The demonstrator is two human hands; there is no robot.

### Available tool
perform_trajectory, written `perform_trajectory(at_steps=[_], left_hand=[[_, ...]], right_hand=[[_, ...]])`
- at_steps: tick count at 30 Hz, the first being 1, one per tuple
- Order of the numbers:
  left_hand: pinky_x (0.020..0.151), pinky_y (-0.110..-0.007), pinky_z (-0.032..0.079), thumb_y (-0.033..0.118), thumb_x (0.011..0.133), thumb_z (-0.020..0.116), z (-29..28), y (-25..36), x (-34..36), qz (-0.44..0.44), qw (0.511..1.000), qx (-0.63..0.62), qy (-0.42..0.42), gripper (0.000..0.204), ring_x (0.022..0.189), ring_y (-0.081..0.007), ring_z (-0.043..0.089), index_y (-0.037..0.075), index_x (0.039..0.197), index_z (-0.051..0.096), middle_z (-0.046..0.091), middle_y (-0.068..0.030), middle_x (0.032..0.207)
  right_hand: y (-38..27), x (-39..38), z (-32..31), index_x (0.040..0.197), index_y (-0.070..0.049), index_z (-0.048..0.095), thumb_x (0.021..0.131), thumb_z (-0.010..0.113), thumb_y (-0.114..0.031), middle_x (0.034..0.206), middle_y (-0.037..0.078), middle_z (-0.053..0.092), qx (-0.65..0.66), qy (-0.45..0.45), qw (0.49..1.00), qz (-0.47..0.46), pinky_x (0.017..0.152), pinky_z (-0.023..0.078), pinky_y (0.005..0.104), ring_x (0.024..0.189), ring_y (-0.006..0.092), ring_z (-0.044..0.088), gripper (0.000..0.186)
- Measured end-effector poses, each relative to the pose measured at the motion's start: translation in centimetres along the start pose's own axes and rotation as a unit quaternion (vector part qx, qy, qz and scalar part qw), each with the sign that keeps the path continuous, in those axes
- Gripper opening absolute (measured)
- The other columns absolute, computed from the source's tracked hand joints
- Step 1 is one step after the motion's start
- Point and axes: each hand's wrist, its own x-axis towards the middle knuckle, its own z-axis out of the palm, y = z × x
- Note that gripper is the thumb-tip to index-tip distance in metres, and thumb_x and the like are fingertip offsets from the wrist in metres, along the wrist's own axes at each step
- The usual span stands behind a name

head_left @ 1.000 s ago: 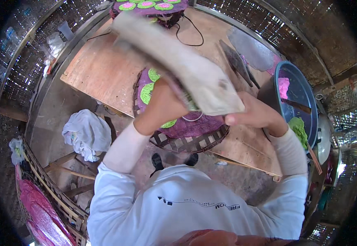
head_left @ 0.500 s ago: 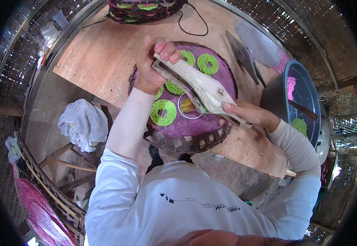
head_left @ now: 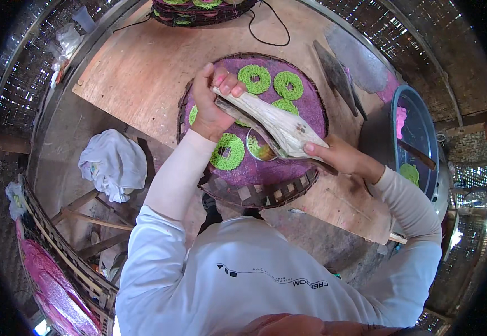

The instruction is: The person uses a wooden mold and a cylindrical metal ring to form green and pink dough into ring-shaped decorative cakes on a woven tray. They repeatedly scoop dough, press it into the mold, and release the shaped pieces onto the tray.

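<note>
A pale, two-part wooden hand press [head_left: 280, 124] slants across a round tray with a purple cloth [head_left: 243, 175]. My left hand [head_left: 212, 106] is closed round its far left end, squeezing the upper and darker lower pieces together. At its near right end my right hand [head_left: 349, 155] is closed too, thumb on top and fingers mostly hidden below. Under the middle of the press a round, metal-rimmed part [head_left: 253, 147] shows, with yellow and green inside. Bright green lacy rings lie on the cloth, one [head_left: 228, 152] beside that part and another [head_left: 288, 85] farther off.
A dark tub [head_left: 406, 131] at the right holds pink and green lumps and a wooden stick. A long flat blade-like tool [head_left: 333, 75] lies beyond the tray. Stacked trays [head_left: 198, 15] stand at the back of the wooden table [head_left: 137, 73]. A white cloth bundle [head_left: 113, 165] sits at left.
The press has tilted a little in my hands, and its metal-rimmed part shows a different side. More of a green ring behind the press is visible. The view has shifted slightly.
</note>
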Motion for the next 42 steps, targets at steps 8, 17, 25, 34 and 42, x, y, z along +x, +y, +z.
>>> perform_trajectory(at_steps=[8, 17, 25, 34, 42], left_hand=[[0.056, -0.027, 0.034, 0.037, 0.087, 0.042, -1.1, -1.0, 1.9, -0.001, 0.996, 0.041, -0.079, 0.042, 0.046, -0.0107, 0.039, 0.020, 0.049, 0.035, 0.034, 0.0071, 0.042], [0.044, -0.026, 0.032, 0.032, 0.085, 0.044, 0.2, 2.9, 1.4, 0.012, 0.997, 0.022, -0.070, 0.042, 0.041, -0.0138, 0.033, 0.017, 0.047, 0.033, 0.032, 0.0019, 0.040], [0.049, -0.027, 0.034, 0.033, 0.085, 0.043, -1.1, 1.4, -1.1, 0.013, 0.999, 0.025, 0.040, 0.041, 0.043, -0.0124, 0.036, 0.018, 0.048, 0.032, 0.032, 0.0040, 0.041], [0.076, -0.034, 0.043, 0.058, 0.082, 0.039, 4.4, -0.7, -1.2, -0.018, 0.998, 0.048, -0.026, 0.057, 0.083, -0.0240, 0.052, 0.006, 0.101, 0.054, 0.052, -0.0079, 0.080], [0.087, -0.032, 0.042, 0.023, 0.062, 0.076, 5.8, -3.3, -4.2, 0.027, 0.689, 0.705, -0.164, 0.060, 0.102, -0.0206, 0.053, 0.000, 0.111, 0.051, 0.057, -0.0111, 0.108]], right_hand=[[-1.9, -1.1, -1.9, 0.067, 0.006, 0.062, 0.066, 0.047, -0.075, 0.054, 0.016, 0.055, -0.101, 0.064, 0.993, 0.012, 0.056, 0.045, 0.0378, 0.056, 0.0259, 0.059, 0.082], [-3.6, 1.1, 0.8, 0.069, 0.007, 0.063, 0.062, 0.047, -0.078, 0.058, 0.022, 0.056, -0.115, 0.097, 0.989, -0.006, 0.061, 0.045, 0.0434, 0.063, 0.0326, 0.061, 0.087], [-4.3, -0.9, 0.9, 0.067, 0.012, 0.060, 0.063, 0.045, -0.079, 0.059, 0.021, 0.056, -0.110, 0.020, 0.992, 0.055, 0.059, 0.044, 0.0441, 0.063, 0.0324, 0.060, 0.093], [-2.7, -4.4, -0.5, 0.067, 0.008, 0.060, 0.067, 0.048, -0.073, 0.055, 0.014, 0.054, -0.063, 0.105, 0.992, 0.016, 0.056, 0.043, 0.0382, 0.059, 0.0232, 0.058, 0.082], [-4.0, -2.8, 0.7, 0.085, 0.002, 0.062, 0.085, 0.043, -0.056, 0.071, 0.011, 0.060, 0.290, 0.035, 0.943, -0.157, 0.059, 0.044, 0.0280, 0.067, 0.0131, 0.057, 0.060]])
